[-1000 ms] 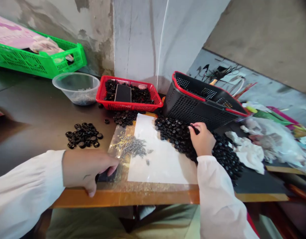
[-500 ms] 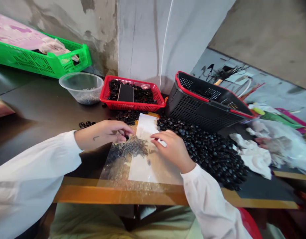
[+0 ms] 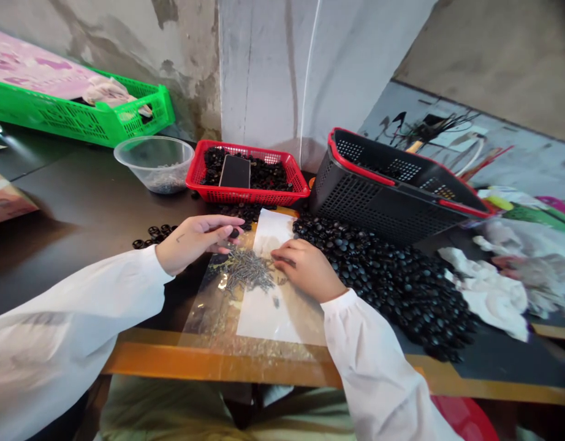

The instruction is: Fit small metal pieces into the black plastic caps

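Observation:
My left hand (image 3: 197, 240) is closed in a pinch on a small black round part (image 3: 235, 233), left of a heap of thin grey metal screws or pins (image 3: 249, 269). At the heap's right edge, my right hand (image 3: 303, 264) has its fingers pressed together, pointing at the pins. Whatever sits between those fingertips is too small to make out. The heap lies partly on a white paper sheet (image 3: 268, 315) and partly on clear plastic over the table. Beyond my right hand spreads a large pile of shiny black round pieces (image 3: 388, 288).
Behind stand a red basket (image 3: 250, 197) of black parts with a phone (image 3: 235, 171) on top, a clear bowl (image 3: 154, 147) of metal pins, and a tall black basket (image 3: 374, 205). A green crate (image 3: 94, 122) is back left. Crumpled white cloth (image 3: 489, 291) lies right.
My right hand has moved slightly left and down, closer to the pins. The left hand has turned, with its fingers raised and the black part showing more clearly. The view has shifted slightly.

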`<state>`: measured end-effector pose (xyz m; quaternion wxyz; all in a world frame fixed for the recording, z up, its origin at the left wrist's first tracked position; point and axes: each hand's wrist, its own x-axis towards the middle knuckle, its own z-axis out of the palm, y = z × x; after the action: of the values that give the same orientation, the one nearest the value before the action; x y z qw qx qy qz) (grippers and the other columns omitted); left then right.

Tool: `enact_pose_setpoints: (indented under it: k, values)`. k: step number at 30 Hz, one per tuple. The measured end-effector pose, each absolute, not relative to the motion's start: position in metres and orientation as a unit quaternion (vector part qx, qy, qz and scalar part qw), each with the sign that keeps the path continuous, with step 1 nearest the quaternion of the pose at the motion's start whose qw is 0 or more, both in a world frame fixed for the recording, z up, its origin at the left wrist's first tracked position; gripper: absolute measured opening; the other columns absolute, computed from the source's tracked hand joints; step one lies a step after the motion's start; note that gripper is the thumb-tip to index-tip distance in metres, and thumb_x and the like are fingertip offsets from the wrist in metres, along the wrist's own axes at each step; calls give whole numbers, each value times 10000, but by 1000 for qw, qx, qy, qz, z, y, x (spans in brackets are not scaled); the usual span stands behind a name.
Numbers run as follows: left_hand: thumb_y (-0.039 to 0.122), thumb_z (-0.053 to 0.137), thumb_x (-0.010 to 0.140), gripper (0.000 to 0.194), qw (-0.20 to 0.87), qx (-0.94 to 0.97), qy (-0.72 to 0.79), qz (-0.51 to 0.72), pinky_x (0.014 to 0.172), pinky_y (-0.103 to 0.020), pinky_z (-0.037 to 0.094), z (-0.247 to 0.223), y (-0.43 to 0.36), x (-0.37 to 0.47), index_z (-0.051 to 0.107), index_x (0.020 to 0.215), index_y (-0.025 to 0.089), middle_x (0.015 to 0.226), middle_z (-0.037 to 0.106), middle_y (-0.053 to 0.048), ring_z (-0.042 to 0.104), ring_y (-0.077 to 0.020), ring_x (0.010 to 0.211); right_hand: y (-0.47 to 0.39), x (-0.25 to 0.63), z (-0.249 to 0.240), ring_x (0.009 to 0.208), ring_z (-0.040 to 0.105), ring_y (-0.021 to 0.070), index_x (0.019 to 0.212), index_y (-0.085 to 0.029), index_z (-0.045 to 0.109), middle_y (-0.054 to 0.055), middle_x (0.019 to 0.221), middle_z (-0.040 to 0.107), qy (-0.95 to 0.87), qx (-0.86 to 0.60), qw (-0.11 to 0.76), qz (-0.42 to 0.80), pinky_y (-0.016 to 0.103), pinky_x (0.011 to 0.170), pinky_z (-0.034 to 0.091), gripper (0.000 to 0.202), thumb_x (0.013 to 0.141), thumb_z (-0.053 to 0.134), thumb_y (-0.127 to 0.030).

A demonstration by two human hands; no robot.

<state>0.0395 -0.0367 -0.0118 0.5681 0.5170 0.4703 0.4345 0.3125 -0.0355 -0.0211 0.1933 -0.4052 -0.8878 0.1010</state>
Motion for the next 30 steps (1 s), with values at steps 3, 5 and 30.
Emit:
enact_pose_setpoints:
  k: [3,5,30]
  values:
    - [461,771,820,413,571,522,462,434,625,-238,596,-16,-37,40,747,1120,178,924,755,-91,713,-178,828,-34,311,-23,931,673,189,975,-221,797,52,961,756,-885,-411,194,100,309,875,516,125,909,699,-179]
    - [500,746,833,406,567,534,448,439,579,-222,555,-17,-37,40,756,1052,158,852,732,-84,673,-148,735,-34,310,-24,935,674,188,930,-224,791,38,942,760,-885,-411,197,97,306,880,509,119,902,699,-153]
    - [338,686,862,232,624,467,434,453,529,-212,511,-14,-43,49,674,1002,153,891,662,-55,616,-125,698,-48,294,-14,797,752,152,905,-217,741,0,872,792,-761,-452,353,303,238,764,570,125,872,656,-131]
